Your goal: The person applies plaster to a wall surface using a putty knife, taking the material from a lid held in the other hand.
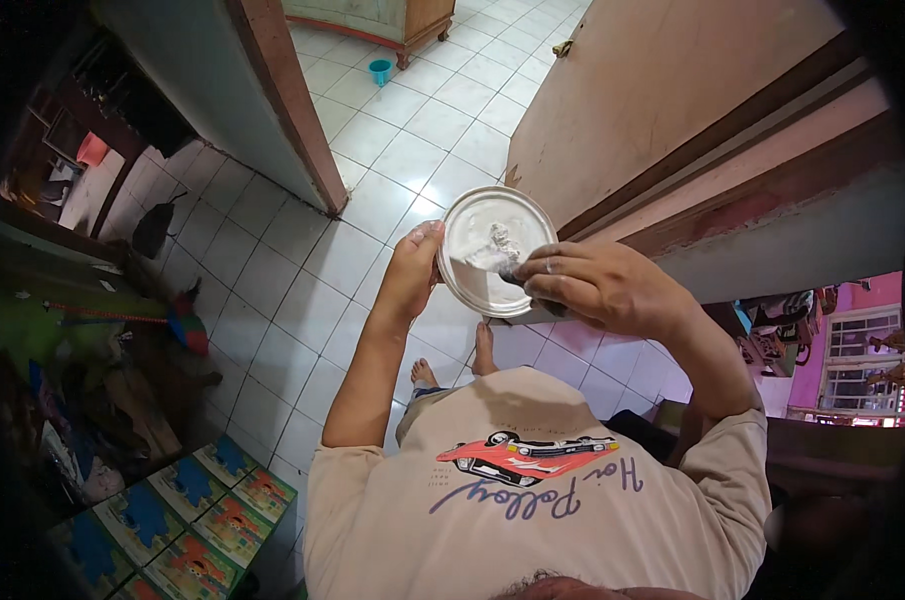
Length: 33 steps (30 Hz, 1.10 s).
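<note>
My left hand (pixel 415 268) grips a round white lid (pixel 473 222) by its left rim, thumb on top. The lid is held out in front of my chest. A lump of whitish paste (pixel 501 238) lies on it, with smears around. My right hand (pixel 613 285) is closed round the dark handle of a putty knife (pixel 485 260). Its flat blade rests on or just over the lid, beside the paste, and looks coated with it. The fingers hide most of the handle.
An open wooden door (pixel 673 110) stands close on the right, and a door frame post (pixel 298 110) on the left. A teal cup (pixel 381 71) sits on the tiled floor (pixel 383 150) near a wooden cabinet (pixel 373 18). Colourful printed sheets (pixel 188 510) lie at lower left.
</note>
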Available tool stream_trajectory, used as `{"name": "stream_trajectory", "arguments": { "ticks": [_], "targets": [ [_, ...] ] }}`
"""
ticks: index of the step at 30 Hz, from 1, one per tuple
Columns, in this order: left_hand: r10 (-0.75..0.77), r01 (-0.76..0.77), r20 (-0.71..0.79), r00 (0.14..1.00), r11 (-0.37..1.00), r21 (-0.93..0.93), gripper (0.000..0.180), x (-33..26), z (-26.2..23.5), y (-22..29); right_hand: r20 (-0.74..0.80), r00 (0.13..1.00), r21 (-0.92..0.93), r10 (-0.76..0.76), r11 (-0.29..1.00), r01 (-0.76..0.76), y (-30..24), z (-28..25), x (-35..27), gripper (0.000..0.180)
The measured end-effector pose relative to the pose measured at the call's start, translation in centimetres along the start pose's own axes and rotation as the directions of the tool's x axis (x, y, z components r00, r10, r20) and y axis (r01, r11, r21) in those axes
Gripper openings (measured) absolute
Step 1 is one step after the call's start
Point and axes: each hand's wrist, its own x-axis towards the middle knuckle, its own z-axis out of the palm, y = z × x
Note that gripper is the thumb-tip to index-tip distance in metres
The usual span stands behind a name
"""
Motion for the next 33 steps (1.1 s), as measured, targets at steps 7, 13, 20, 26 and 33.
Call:
{"name": "stream_trajectory", "arguments": {
  "ticks": [7, 13, 20, 26, 33],
  "targets": [
    [0.025, -0.025, 0.044, 0.999, 1.000, -0.007, 0.032, -0.1, 0.1, 0.2, -0.019, 0.991, 0.043, 0.129, 0.991, -0.128, 0.4, -0.4, -0.8, 0.038],
    [0.067, -0.068, -0.042, 0.997, 0.997, -0.021, 0.031, 0.4, -0.2, 0.0, 0.019, 0.995, 0.093, 0.100, 0.991, -0.101, -0.9, -0.2, -2.1, 0.036],
    [0.107, -0.109, -0.038, 0.994, 0.993, -0.053, 0.031, 0.2, -0.3, 0.1, -0.328, 0.633, 0.523, 0.701, 0.693, -0.496, -0.5, 1.7, -4.8, 0.020],
    [0.105, -0.109, -0.060, 0.993, 0.992, -0.066, 0.033, -0.1, -0.2, 0.1, -0.299, 0.206, 0.919, 0.932, 0.339, -0.202, 0.6, 4.5, -7.0, 0.022],
    [0.140, -0.141, -0.012, 0.990, 0.984, -0.108, 0.030, 0.0, -0.9, -0.4, 0.013, 0.126, 0.989, 0.992, -0.031, 0.146, -0.1, 7.1, -8.7, 0.013]
  ]
}}
